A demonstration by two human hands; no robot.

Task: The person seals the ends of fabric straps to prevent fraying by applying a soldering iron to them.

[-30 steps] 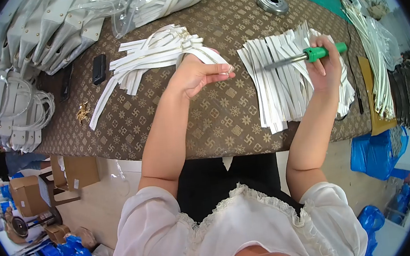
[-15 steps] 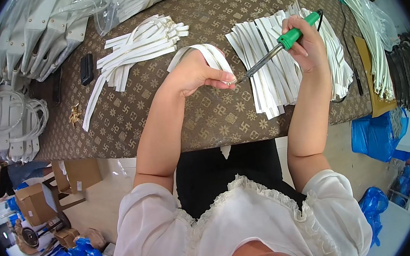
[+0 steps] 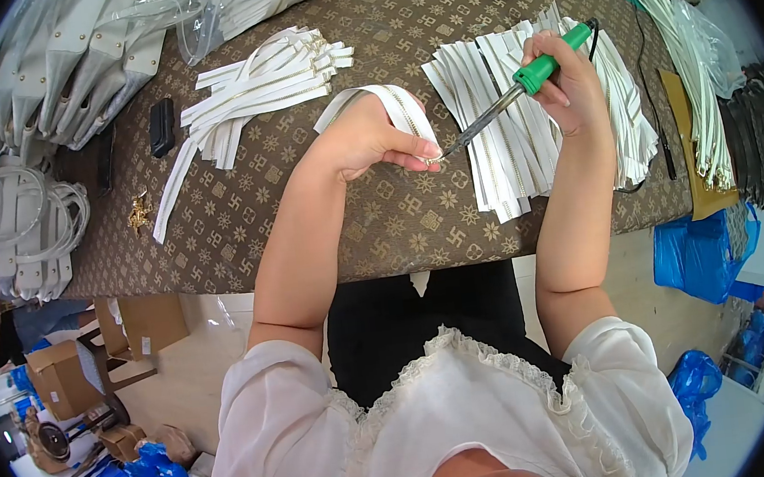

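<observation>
White zipper strip (image 3: pixel 392 107) sits pinched in the left hand (image 3: pixel 363 139) as the right hand (image 3: pixel 569 82), fingers clenched around a green-handled soldering iron (image 3: pixel 515 92), touches its tip to the strip's end.

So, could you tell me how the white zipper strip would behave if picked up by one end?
Probably floppy: the zipper strip bends in an arc over the left hand. Likely light, since fingertips alone pinch its end. It should not roll, being flat like the strips in the pile on the table.
</observation>
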